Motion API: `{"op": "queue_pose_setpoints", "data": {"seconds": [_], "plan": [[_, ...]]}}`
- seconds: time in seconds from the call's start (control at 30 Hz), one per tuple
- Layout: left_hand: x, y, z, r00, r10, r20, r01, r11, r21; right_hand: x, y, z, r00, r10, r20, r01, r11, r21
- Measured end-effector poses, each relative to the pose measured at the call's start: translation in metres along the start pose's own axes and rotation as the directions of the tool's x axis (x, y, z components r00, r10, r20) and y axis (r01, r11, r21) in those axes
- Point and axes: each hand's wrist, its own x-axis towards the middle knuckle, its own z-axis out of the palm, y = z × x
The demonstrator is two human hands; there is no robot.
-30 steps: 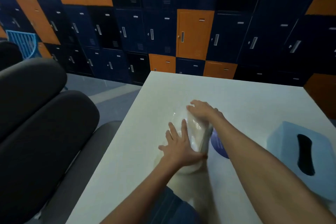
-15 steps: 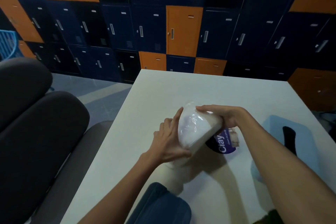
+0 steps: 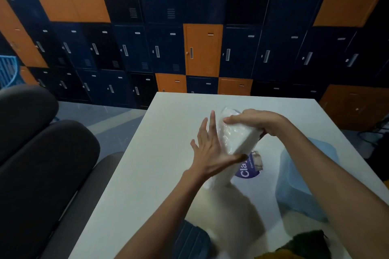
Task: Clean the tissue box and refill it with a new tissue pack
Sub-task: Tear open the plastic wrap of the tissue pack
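A tissue pack [image 3: 236,137] in clear plastic wrap with a purple label is held tilted above the white table [image 3: 168,143]. My right hand [image 3: 259,122] grips its upper end from above, fingers curled over the wrap. My left hand [image 3: 210,149] lies flat against the pack's left side with fingers straight and the thumb under its lower edge. The light blue tissue box [image 3: 294,187] stands on the table at the right, partly hidden behind my right forearm.
Dark padded chairs [image 3: 42,174] stand left of the table. A wall of blue and orange lockers [image 3: 202,48] rises behind it. A dark blue object [image 3: 191,239] and a dark green thing [image 3: 303,246] lie at the table's near edge.
The pack has come up off the table and tilted. My right hand now grips its top, and my left hand has opened flat against its side. The view has tilted upward.
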Motion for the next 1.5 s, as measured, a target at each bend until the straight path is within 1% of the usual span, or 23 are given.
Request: {"op": "queue_pose_setpoints", "data": {"seconds": [0.1, 0.2, 0.27, 0.33, 0.37, 0.4, 0.5, 0.53, 0.57, 0.6, 0.67, 0.7, 0.73, 0.8, 0.83, 0.87, 0.93, 1.03, 1.13, 1.23, 1.33, 1.4, 1.5], "plan": [[0.003, 0.009, -0.002, 1.000, 0.022, -0.021, -0.022, 0.999, -0.023, -0.014, -0.005, -0.002, 1.000, -0.017, -0.012, 0.017, 1.000, -0.004], [0.000, 0.008, -0.003, 0.999, -0.001, -0.042, -0.003, 0.996, -0.092, -0.026, -0.014, -0.009, 0.964, -0.137, -0.227, 0.138, 0.990, -0.010], [0.000, 0.007, -0.005, 0.998, -0.012, -0.066, 0.002, 0.988, -0.154, -0.033, -0.025, -0.011, 0.868, -0.265, -0.419, 0.280, 0.960, -0.027], [0.002, 0.007, -0.005, 0.994, -0.038, -0.100, 0.016, 0.976, -0.218, -0.044, -0.036, -0.006, 0.730, -0.415, -0.542, 0.411, 0.901, -0.136], [0.003, 0.008, -0.006, 0.990, -0.057, -0.129, 0.022, 0.967, -0.253, -0.050, -0.041, -0.001, 0.690, -0.497, -0.526, 0.489, 0.856, -0.168], [0.004, 0.008, -0.007, 0.986, -0.069, -0.153, 0.022, 0.956, -0.294, -0.057, -0.045, 0.006, 0.685, -0.573, -0.450, 0.567, 0.807, -0.166], [0.007, 0.002, -0.012, 0.981, 0.012, -0.194, -0.081, 0.932, -0.353, -0.070, -0.046, 0.027, 0.742, -0.670, -0.039, 0.655, 0.735, -0.173], [0.007, -0.002, -0.014, 0.982, 0.044, -0.185, -0.106, 0.934, -0.341, -0.071, -0.045, 0.029, 0.745, -0.666, 0.035, 0.659, 0.729, -0.187], [0.008, -0.007, -0.017, 0.982, 0.071, -0.175, -0.129, 0.929, -0.346, -0.072, -0.043, 0.028, 0.734, -0.679, 0.030, 0.674, 0.721, -0.160], [0.007, -0.013, -0.019, 0.983, 0.075, -0.166, -0.133, 0.920, -0.369, -0.074, -0.040, 0.024, 0.706, -0.707, -0.050, 0.702, 0.707, -0.087], [0.003, -0.023, -0.024, 0.991, -0.016, -0.132, -0.043, 0.900, -0.433, -0.072, -0.029, 0.009, 0.650, -0.695, -0.307, 0.755, 0.638, 0.152], [-0.001, -0.026, -0.028, 0.993, -0.067, -0.093, 0.018, 0.890, -0.455, -0.069, -0.020, 0.001, 0.656, -0.649, -0.385, 0.753, 0.601, 0.270], [-0.005, -0.028, -0.032, 0.995, -0.088, -0.052, 0.054, 0.880, -0.471, -0.065, -0.010, -0.003, 0.702, -0.599, -0.385, 0.712, 0.598, 0.367], [-0.010, -0.035, -0.038, 0.995, -0.096, 0.019, 0.093, 0.860, -0.502, -0.055, 0.007, 0.003, 0.823, -0.533, -0.194, 0.553, 0.679, 0.483], [-0.011, -0.038, -0.042, 0.994, -0.098, 0.058, 0.114, 0.856, -0.504, -0.048, 0.014, 0.012, 0.851, -0.517, -0.087, 0.485, 0.713, 0.507], [-0.013, -0.038, -0.045, 0.990, -0.098, 0.102, 0.136, 0.855, -0.500, -0.043, 0.018, 0.025, 0.857, -0.516, -0.010, 0.440, 0.720, 0.536], [-0.016, -0.033, -0.055, 0.975, -0.073, 0.210, 0.166, 0.868, -0.468, -0.035, 0.021, 0.049, 0.834, -0.551, 0.017, 0.441, 0.686, 0.579], [-0.015, -0.026, -0.076, 0.940, -0.028, 0.340, 0.195, 0.860, -0.471, -0.021, 0.023, 0.071, 0.801, -0.592, -0.088, 0.530, 0.634, 0.563], [-0.007, -0.006, -0.103, 0.944, -0.135, 0.301, 0.288, 0.780, -0.555, -0.013, 0.023, 0.077, 0.793, -0.591, -0.148, 0.563, 0.616, 0.551], [0.008, 0.022, -0.115, 0.977, -0.188, 0.103, 0.215, 0.874, -0.435, -0.012, 0.019, 0.080, 0.759, -0.631, -0.162, 0.616, 0.614, 0.493], [0.023, 0.038, -0.110, 0.993, -0.115, -0.023, 0.114, 0.992, -0.054, -0.010, 0.012, 0.087, 0.744, -0.645, -0.175, 0.649, 0.633, 0.422], [0.031, 0.042, -0.103, 0.993, -0.099, -0.071, 0.114, 0.957, 0.267, -0.011, 0.007, 0.092, 0.757, -0.615, -0.221, 0.651, 0.682, 0.334], [0.037, 0.052, -0.095, 0.987, -0.028, -0.158, 0.101, 0.874, 0.476, -0.017, 0.006, 0.094, 0.760, -0.568, -0.317, 0.649, 0.697, 0.305]]}}
